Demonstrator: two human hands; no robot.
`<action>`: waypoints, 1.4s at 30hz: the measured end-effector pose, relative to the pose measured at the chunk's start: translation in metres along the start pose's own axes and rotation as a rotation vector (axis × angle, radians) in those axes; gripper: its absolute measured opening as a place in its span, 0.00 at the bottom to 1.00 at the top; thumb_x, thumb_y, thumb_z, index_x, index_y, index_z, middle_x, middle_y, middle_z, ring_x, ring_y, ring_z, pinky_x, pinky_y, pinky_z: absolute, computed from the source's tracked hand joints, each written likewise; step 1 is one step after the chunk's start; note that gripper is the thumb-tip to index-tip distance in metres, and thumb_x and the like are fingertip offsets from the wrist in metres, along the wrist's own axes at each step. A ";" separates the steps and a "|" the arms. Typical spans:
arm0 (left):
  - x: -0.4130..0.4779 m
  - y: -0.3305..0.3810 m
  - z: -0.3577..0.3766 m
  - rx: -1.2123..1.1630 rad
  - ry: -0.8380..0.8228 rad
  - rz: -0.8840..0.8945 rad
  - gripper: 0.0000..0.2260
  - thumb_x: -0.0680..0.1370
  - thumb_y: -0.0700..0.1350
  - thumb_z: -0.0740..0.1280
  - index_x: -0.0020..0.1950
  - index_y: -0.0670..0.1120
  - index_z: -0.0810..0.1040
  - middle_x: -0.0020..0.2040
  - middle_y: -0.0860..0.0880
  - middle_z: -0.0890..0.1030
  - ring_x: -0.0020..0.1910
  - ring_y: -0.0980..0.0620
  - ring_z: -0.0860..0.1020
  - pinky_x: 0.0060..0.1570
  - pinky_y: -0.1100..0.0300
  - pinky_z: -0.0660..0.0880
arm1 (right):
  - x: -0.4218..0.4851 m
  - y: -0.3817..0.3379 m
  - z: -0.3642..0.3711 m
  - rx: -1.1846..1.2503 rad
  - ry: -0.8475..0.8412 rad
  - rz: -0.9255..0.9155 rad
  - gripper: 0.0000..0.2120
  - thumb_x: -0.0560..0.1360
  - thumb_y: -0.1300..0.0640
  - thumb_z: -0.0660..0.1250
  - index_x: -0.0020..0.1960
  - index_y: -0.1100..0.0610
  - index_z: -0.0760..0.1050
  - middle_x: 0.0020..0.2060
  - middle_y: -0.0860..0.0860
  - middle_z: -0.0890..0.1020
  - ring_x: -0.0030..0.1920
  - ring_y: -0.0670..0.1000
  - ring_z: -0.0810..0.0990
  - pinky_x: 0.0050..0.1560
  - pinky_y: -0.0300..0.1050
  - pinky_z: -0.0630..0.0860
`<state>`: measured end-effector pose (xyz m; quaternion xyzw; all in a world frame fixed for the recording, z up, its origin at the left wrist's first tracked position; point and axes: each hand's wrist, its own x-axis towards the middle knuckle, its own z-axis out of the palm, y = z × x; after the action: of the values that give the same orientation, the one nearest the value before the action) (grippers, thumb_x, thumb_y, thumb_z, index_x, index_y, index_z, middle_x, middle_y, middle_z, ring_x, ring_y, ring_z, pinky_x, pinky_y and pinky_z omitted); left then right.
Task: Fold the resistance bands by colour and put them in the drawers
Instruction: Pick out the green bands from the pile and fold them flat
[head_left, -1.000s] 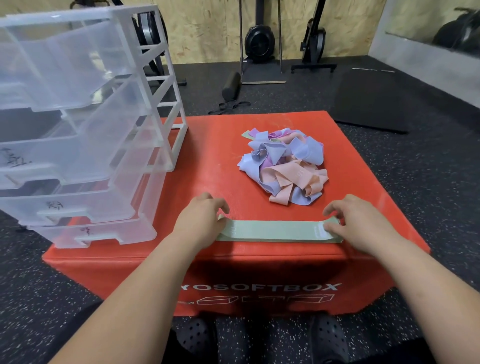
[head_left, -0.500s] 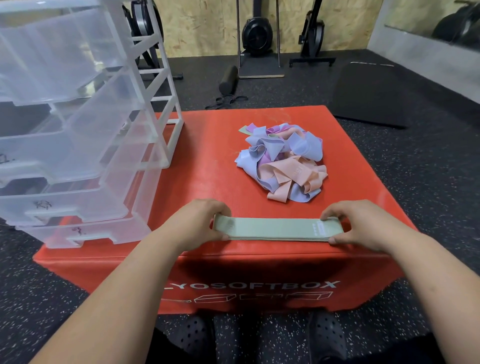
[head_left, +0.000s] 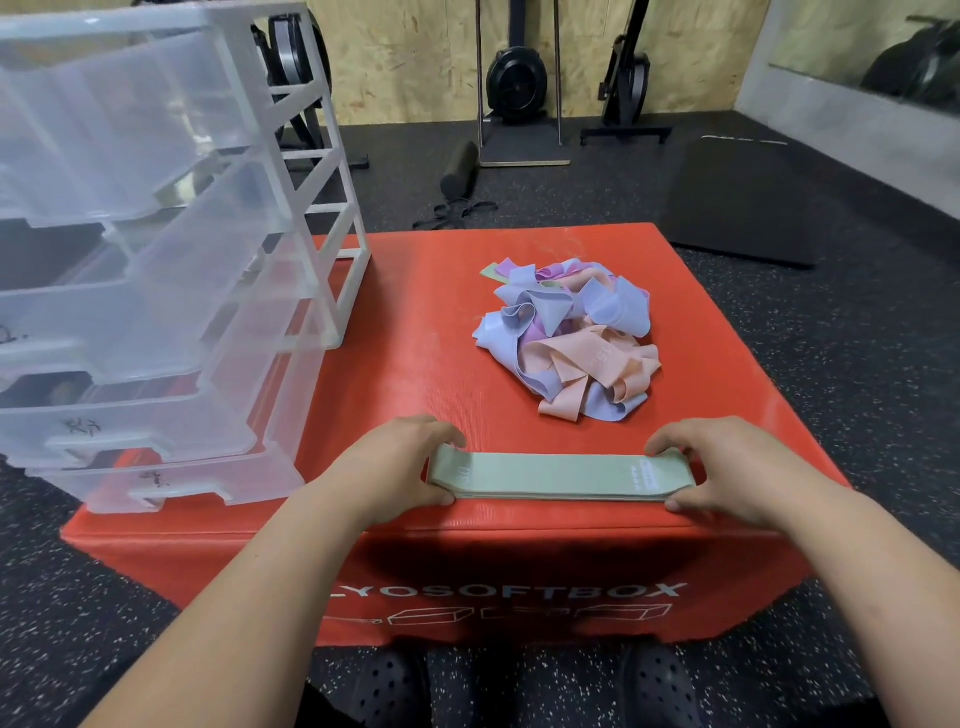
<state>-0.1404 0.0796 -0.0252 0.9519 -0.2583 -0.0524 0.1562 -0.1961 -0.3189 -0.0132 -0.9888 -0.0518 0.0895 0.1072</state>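
A: Where do we find the green bands (head_left: 561, 475)?
B: Flat along the near edge of the bench (head_left: 426, 338), long axis left to right. Our left hand (head_left: 400, 473) and right hand (head_left: 727, 467) each pinch one end. The drawers (head_left: 156, 291) stand leftward, so the left hand is nearer.

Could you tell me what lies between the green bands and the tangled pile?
Head view: only bare red box top between green bands and pile.

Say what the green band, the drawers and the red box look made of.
The green band: woven elastic fabric, matte, judging by its fine ribbed weave. The drawers: clear, glossy plastic; you see through them. The red box: probably vinyl-covered foam, with textured, slightly shiny skin.
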 end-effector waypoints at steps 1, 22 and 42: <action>0.000 0.000 -0.001 0.006 0.002 0.002 0.29 0.68 0.55 0.82 0.68 0.60 0.78 0.58 0.59 0.79 0.54 0.55 0.78 0.53 0.54 0.77 | 0.001 0.000 -0.001 -0.004 -0.008 0.000 0.32 0.60 0.41 0.84 0.61 0.34 0.77 0.54 0.37 0.82 0.55 0.44 0.80 0.58 0.48 0.78; 0.102 -0.021 -0.008 -0.214 0.282 -0.073 0.24 0.77 0.65 0.71 0.70 0.59 0.76 0.62 0.59 0.79 0.61 0.54 0.79 0.59 0.52 0.77 | 0.188 -0.075 -0.084 0.253 0.339 0.056 0.10 0.79 0.42 0.71 0.57 0.43 0.82 0.52 0.41 0.85 0.45 0.46 0.84 0.44 0.43 0.76; 0.114 -0.028 -0.007 -0.203 0.319 -0.082 0.25 0.77 0.66 0.70 0.72 0.61 0.74 0.63 0.60 0.75 0.63 0.55 0.76 0.59 0.55 0.75 | 0.310 -0.063 -0.108 -0.383 0.323 0.216 0.11 0.66 0.62 0.73 0.45 0.51 0.85 0.41 0.53 0.82 0.44 0.60 0.81 0.38 0.44 0.72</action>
<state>-0.0282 0.0465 -0.0301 0.9372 -0.1847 0.0673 0.2880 0.1221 -0.2424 0.0535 -0.9924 0.0556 -0.0700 -0.0849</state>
